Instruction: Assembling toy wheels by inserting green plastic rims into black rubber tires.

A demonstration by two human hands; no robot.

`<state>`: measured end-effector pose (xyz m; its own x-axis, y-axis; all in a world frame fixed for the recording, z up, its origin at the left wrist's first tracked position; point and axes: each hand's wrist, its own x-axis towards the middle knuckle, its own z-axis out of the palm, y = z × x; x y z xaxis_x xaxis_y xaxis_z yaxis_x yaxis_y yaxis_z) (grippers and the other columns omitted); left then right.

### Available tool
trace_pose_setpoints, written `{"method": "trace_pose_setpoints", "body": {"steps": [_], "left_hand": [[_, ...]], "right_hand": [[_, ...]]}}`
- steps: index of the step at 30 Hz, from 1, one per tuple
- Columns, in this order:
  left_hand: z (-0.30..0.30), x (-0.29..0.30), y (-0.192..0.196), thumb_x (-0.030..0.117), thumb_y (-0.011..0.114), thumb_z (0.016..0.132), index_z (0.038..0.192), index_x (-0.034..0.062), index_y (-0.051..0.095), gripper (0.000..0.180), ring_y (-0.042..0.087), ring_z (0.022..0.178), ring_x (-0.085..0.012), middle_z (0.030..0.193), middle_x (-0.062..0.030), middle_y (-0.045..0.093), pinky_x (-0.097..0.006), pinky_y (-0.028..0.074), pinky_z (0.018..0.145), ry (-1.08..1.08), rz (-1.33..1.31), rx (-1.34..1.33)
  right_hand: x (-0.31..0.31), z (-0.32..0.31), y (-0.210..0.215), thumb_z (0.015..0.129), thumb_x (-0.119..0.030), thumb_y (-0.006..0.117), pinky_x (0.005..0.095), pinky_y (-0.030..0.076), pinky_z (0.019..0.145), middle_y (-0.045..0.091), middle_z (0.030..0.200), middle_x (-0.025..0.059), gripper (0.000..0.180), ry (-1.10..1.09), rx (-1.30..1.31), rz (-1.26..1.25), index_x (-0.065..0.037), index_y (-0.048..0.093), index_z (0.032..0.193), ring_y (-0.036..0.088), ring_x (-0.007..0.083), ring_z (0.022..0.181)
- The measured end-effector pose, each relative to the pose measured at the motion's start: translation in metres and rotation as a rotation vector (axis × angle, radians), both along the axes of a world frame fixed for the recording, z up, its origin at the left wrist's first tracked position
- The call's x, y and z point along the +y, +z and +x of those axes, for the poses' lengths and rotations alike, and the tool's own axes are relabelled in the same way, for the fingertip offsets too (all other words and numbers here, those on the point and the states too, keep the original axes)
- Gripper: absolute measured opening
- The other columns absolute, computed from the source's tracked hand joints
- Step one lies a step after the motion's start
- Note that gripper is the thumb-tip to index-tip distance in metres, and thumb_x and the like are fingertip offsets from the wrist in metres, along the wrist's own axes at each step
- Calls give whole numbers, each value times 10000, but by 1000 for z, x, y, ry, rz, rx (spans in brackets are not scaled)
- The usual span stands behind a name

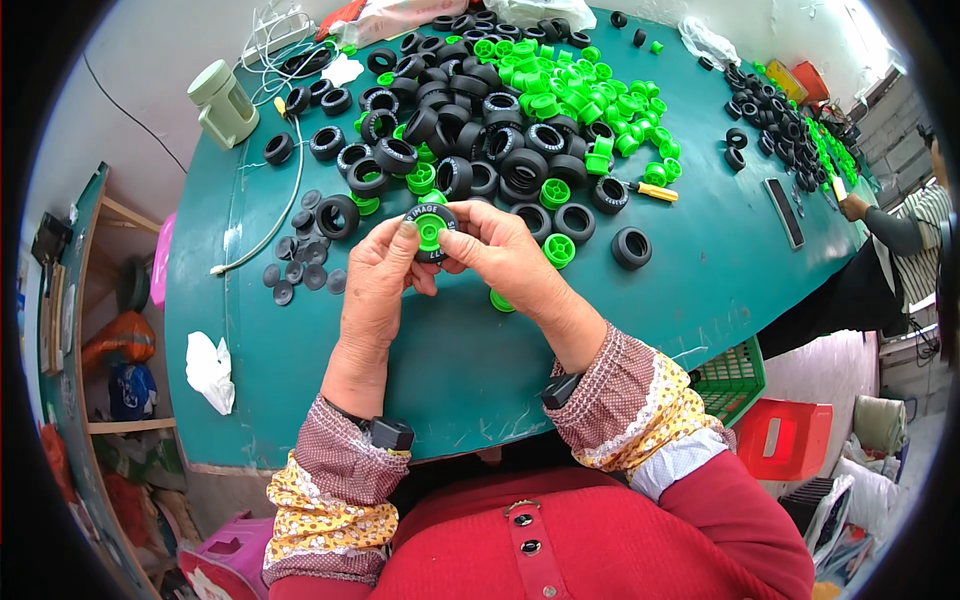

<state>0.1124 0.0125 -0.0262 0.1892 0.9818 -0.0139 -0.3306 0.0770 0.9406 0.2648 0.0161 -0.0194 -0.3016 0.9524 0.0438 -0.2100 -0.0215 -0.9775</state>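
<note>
Between both hands, above the near side of the green table [480, 370], a small toy wheel [430, 234] is held: a black rubber tyre around a bright green hub. My left hand [378, 268] grips its left side, thumb on the face. From the right, my right hand [512, 262] pinches it, thumb pressing near the hub; the fingers behind are partly hidden. Just beyond lies a big heap of loose black tyres [470, 88] mixed with green hubs [600, 112]. Left of my left hand, several flat black discs [314, 277] lie scattered.
A pale green mug [228, 112], a white cable [284, 212] and a crumpled tissue [209, 372] are on the left. A yellow-handled screwdriver [656, 192] and a phone [784, 213] lie right. Another person [912, 235] works at the right end beside more tyres [770, 110].
</note>
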Motion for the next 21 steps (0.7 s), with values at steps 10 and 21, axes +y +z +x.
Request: {"method": "trace_pose_setpoints", "body": {"steps": [10,21], "left_hand": [[3,4,-3,326,490,878,1009,14,533,341,572,571,-112,776,-59,590,-189,447,508,-2,-42,-126],[-4,4,4,45,451,776,1179,-71,400,423,583,921,-279,1035,-172,553,-344,480,809,-108,-35,-421]], "right_hand": [[0,-8,-8,808,-82,592,226,461,709,577,937,38,284,-174,-30,219,9,503,1062,548,84,818],[-7,-10,-3,635,-87,717,316,433,792,477,1058,127,444,-377,-509,762,-26,520,1028,504,255,942]]}}
